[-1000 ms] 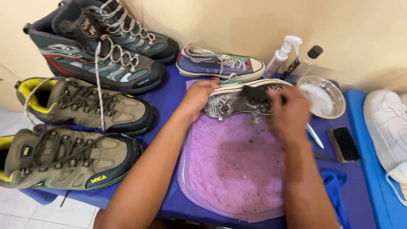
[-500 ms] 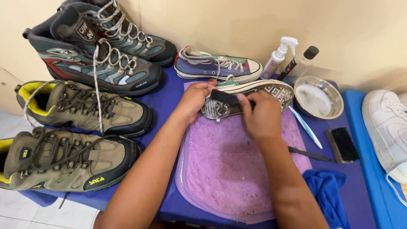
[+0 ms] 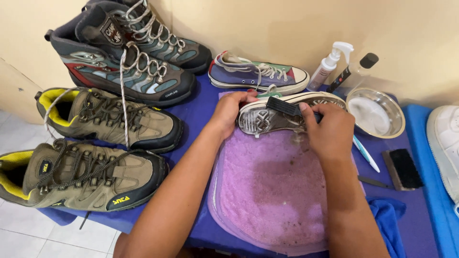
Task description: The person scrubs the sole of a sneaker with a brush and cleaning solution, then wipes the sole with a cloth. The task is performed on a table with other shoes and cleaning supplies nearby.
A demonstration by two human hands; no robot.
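A low canvas sneaker [image 3: 267,119] lies on its side with its grey patterned sole facing me, at the far edge of a purple towel [image 3: 272,191]. My left hand [image 3: 232,111] grips its heel end. My right hand [image 3: 330,129] is closed on a black brush [image 3: 284,106] and presses it against the sole near the middle. The matching blue-purple sneaker [image 3: 258,74] stands upright just behind, against the wall.
Two grey hiking boots [image 3: 129,62] and two olive ones [image 3: 110,117] line the left of the blue-covered table [image 3: 196,112]. A spray bottle [image 3: 330,62], dark-capped bottle [image 3: 351,71], metal bowl [image 3: 377,112], toothbrush [image 3: 366,153], second black brush [image 3: 404,168], blue cloth [image 3: 389,224] and white shoe [image 3: 444,143] sit right.
My right hand with the brush has moved left along the sole, from the toe end toward the middle. The left hand has kept its hold on the heel.
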